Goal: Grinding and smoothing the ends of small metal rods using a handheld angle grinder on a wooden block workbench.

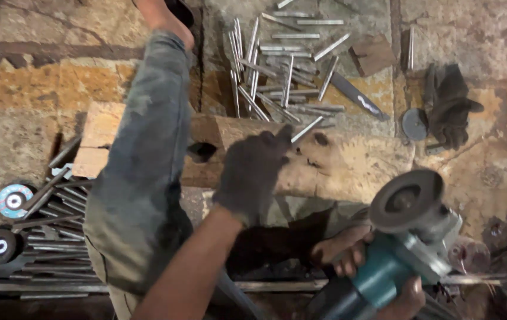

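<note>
Cut rods piled, one more in hand, grinder held ready.

On the worn stone floor, a long wooden block; at 12 o'clock lie many short cut steel rods. The teal angle grinder sits at 5 o'clock, right hand clamped round it. The gloved left hand pinches one steel rod; uncut bars wait at 8 o'clock.

You're over a rough stone-slab floor, yellowish and stained, with dark joints. A worn wooden block lies across it. Light is dim and warm.
</note>
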